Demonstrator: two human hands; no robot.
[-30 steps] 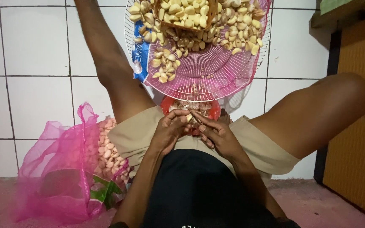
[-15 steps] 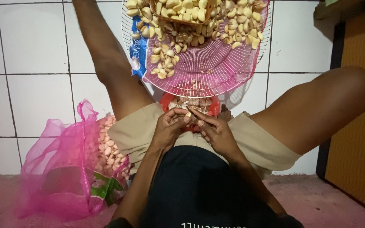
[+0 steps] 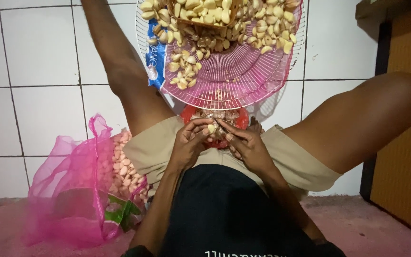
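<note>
Looking down from head height at two bare hands meeting over a small red plastic bowl (image 3: 190,114) wedged between the thighs, so the lap is steadying it and leaving both hands free.

Left hand (image 3: 189,145), just on the near side of the red bowl, pinching a single pale garlic clove (image 3: 210,128) between thumb and fingertips, fingers curled together and clamped on it. Right hand (image 3: 249,148), touching the left at the fingertips, working at the same clove, thumb and forefinger closed on its end as though picking at the skin; whether a blade is involved cannot be told. Clove being held right above the red bowl, presumably so loose skins are dropping into the papery brown heap (image 3: 222,115) already lying there.

Beyond the red bowl, touching its far edge, a round pink wire-mesh tray (image 3: 243,81) resting on the white tiled floor (image 3: 39,57), carrying a spread of peeled yellowish cloves (image 3: 186,71) and, at its far side, a tan woven basket (image 3: 200,21) heaped with more; kept within easy reach.

Left of the red bowl, beside the left thigh, a pink net sack (image 3: 67,190) slumping open, holding unpeeled pinkish cloves (image 3: 120,164), mouth facing the lap.

Right of the red bowl, past the raised right knee, a brown wooden cabinet (image 3: 405,162).
</note>
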